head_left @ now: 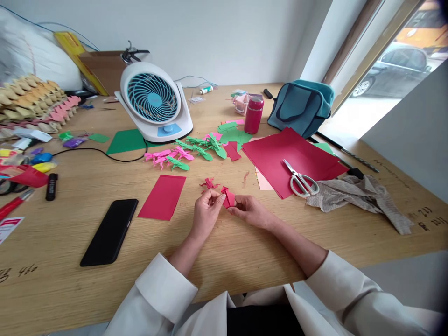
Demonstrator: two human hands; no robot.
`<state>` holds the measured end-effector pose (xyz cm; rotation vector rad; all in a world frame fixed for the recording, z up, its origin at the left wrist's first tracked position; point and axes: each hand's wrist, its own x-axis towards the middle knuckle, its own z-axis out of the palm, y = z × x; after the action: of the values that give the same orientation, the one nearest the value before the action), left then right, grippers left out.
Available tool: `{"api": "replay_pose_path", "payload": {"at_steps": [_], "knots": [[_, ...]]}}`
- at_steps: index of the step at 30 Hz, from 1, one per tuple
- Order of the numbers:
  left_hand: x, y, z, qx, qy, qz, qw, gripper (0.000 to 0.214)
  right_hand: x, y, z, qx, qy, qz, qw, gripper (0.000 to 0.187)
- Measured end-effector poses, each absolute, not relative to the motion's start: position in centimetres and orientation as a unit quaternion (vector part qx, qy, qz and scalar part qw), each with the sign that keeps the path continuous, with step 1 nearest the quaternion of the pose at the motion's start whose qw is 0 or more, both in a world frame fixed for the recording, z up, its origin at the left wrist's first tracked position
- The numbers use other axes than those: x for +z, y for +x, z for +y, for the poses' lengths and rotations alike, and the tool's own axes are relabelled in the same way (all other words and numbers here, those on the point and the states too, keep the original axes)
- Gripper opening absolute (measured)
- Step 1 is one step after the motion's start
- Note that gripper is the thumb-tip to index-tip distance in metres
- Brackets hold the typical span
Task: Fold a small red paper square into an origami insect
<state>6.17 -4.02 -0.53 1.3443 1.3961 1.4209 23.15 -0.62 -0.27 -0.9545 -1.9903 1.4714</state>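
Note:
Both my hands meet over the wooden table (pixel 245 252) near its front edge. My left hand (pixel 206 212) and my right hand (pixel 250 211) pinch a small folded red paper piece (pixel 228 197) between their fingertips, just above the tabletop. Another small folded red paper shape (pixel 209 183) lies on the table just beyond my hands. A flat red paper rectangle (pixel 162 197) lies to the left of my left hand.
A black phone (pixel 109 231) lies at the left front. A stack of red sheets (pixel 290 158) with scissors (pixel 301 180) and a crumpled cloth (pixel 360 192) sit to the right. Behind are green and pink folded papers (pixel 185 154), a desk fan (pixel 153 103), a red bottle (pixel 254 115) and a teal bag (pixel 303 106).

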Motion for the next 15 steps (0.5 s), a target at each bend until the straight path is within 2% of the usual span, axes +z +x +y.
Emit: {"api": "replay_pose_path", "payload": {"at_steps": [4, 11, 15], "knots": [[-0.53, 6.35, -4.19, 0.562, 0.529, 0.544, 0.330, 0.025, 0.26, 23.13, -0.84, 0.524, -0.352, -0.740, 0.234, 0.030], [0.06, 6.60, -3.89, 0.589, 0.399, 0.489, 0.504, 0.033, 0.47, 23.20, -1.26, 0.501, -0.348, -0.765, 0.204, 0.024], [0.31, 6.30, -3.87, 0.569, 0.431, 0.480, 0.510, 0.032, 0.49, 23.13, -1.37, 0.502, -0.335, -0.774, 0.192, 0.021]]}}
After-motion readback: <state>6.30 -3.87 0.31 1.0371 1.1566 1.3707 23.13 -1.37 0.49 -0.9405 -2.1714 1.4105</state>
